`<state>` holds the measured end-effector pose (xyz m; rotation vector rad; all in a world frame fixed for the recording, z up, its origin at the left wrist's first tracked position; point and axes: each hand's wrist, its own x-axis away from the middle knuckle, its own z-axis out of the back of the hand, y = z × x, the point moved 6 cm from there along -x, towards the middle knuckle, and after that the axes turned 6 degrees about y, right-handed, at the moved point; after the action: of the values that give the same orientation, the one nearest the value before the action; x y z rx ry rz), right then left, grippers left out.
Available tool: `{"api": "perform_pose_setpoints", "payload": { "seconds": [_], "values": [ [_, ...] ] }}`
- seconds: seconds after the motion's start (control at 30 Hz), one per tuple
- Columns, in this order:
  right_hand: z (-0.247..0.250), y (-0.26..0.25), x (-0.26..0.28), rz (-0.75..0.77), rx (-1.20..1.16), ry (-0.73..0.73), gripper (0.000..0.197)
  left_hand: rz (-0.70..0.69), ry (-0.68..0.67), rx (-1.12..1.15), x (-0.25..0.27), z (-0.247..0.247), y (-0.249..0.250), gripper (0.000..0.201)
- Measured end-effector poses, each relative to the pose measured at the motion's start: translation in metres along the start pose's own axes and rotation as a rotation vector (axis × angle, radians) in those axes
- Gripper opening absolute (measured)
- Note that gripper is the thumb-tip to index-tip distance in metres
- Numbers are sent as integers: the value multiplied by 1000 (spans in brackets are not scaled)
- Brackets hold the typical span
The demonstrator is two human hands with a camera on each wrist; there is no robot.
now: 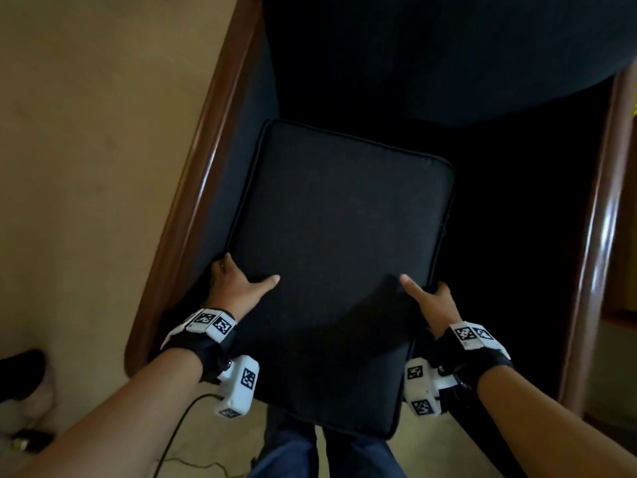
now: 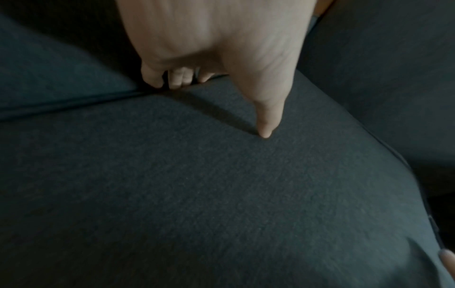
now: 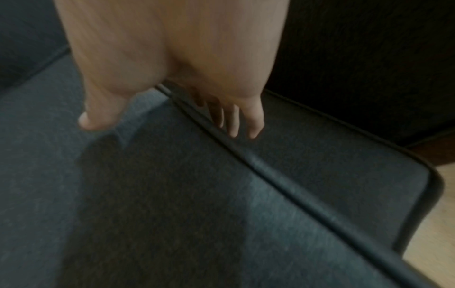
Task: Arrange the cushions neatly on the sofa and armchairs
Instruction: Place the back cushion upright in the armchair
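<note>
A dark upholstered armchair with glossy brown wooden arms point(image 1: 206, 160) is set on a beige floor point(image 1: 86, 167); a dark rectangular piped cushion point(image 1: 337, 257) is seen over its seat.

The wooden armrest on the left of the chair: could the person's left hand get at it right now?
Probably yes, but not freely. The left hand holds the side of the dark cushion, right beside the wooden armrest. Nothing lies between them, but the hand would have to let go first.
</note>
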<state>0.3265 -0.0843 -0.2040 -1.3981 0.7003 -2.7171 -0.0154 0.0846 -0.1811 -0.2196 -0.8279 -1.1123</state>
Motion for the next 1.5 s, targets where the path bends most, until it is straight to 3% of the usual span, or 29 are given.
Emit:
{"api": "perform_pose_setpoints", "payload": {
  "seconds": [0.17, 0.3, 0.47, 0.6, 0.7, 0.83, 0.97, 1.03, 1.13, 1.3, 1.4, 1.5],
  "values": [
    [-20, 4, -2, -13, -249, -23, 129, 49, 4, 141, -22, -8, -11, 133],
    [-25, 9, -6, -66, -313, -76, 121, 69, -16, 159, -37, -9, -17, 123],
    [-30, 12, -4, -217, -355, -178, 99, 146, -31, 156, -43, -16, -14, 126],
    [-26, 3, 8, -215, -391, -131, 71, 169, -38, 160, -43, -16, -16, 129],
    [-15, -1, 14, -156, -401, -51, 68, 162, -97, 161, -40, -18, -15, 130],
    [7, -14, 25, -3, -323, 89, 90, 160, -170, 252, -28, -16, -13, 131],
    [38, -52, 59, 131, -114, 236, 102, 152, -269, 299, -10, -5, -2, 105],
    [51, -78, 90, 209, 4, 286, 91, 134, -306, 274, -1, 4, 8, 96],
    [65, -113, 134, 309, 161, 351, 66, 17, -320, 169, 16, 26, 27, 93],
    [81, -167, 201, 507, 377, 369, 60, -393, -185, 144, 72, 94, 94, 61],
    [86, -189, 245, 686, 548, 375, 61, -689, 2, 220, 124, 149, 134, 56],
    [83, -190, 285, 981, 661, 407, 64, -985, 348, 284, 182, 199, 157, 58]
  ]
}}
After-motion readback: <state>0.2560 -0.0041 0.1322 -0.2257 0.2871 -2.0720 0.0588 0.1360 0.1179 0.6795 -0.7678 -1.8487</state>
